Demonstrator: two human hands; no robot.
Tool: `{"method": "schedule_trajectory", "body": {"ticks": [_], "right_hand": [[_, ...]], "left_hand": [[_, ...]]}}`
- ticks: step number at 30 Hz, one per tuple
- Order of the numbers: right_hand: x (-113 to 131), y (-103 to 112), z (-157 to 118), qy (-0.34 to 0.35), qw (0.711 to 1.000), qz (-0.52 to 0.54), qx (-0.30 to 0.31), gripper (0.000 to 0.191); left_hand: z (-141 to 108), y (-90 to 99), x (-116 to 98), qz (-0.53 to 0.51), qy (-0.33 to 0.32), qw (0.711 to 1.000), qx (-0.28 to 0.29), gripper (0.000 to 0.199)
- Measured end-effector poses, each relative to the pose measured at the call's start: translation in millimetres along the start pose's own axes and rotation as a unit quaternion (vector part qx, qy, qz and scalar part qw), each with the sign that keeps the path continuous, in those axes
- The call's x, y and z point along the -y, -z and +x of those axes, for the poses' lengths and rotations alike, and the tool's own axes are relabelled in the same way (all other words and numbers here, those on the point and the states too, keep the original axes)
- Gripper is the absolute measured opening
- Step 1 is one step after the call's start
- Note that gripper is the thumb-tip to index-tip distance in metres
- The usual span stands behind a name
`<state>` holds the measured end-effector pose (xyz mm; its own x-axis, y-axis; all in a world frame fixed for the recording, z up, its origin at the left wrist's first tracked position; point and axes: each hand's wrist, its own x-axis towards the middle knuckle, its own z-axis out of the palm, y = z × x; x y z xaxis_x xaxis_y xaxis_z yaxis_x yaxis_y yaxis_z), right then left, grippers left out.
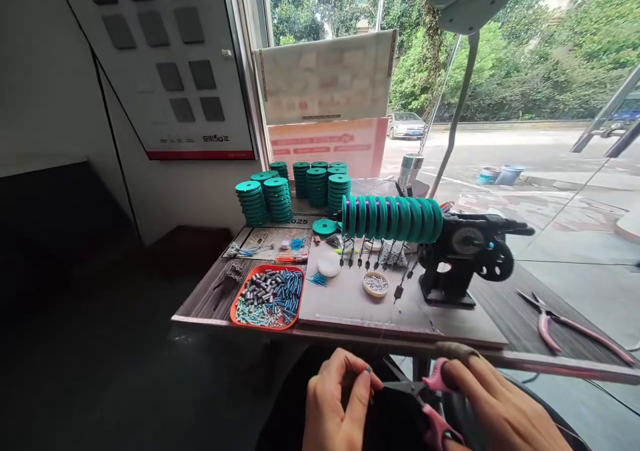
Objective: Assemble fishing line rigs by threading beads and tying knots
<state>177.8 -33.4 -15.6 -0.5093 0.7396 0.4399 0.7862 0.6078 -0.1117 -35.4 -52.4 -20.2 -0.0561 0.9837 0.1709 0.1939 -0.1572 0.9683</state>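
Dark wooden table with green spools; both hands in front of its near edge.
I see the left hand, fingers pinching a small blue-tipped piece; probably light, easily dropped, best gripped near its end. The right hand has its fingers through the handles of the pink scissors, blades parted near the piece; stiff and light, I'd judge, safest held by the loops.

Over on the left-hand wall I see a white display board with dark squares. A pale panel blocks part of the window above a pinkish one. Outside stand a silver car, leafy trees and a blue bucket.
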Motion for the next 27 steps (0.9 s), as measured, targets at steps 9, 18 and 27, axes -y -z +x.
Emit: {"method": "schedule_trajectory", "body": {"ticks": [9, 18, 27], "right_hand": [[0.9, -9.4, -1.6, -0.028, 0.985, 0.117, 0.124, 0.021], [5.3, -13.0, 10.5, -0.092, 0.928, 0.255, 0.257, 0.025], [5.9, -12.9, 15.1, -0.112, 0.914, 0.267, 0.284, 0.022]], "left_hand": [[4.4, 1.7, -10.8, -0.011, 0.043, 0.999, 0.031, 0.019], [6.7, 2.3, -20.1, -0.048, 0.085, 0.994, 0.053, 0.019], [4.4, 3.6, -19.3, -0.035, 0.092, 0.993, 0.060, 0.021]]}}
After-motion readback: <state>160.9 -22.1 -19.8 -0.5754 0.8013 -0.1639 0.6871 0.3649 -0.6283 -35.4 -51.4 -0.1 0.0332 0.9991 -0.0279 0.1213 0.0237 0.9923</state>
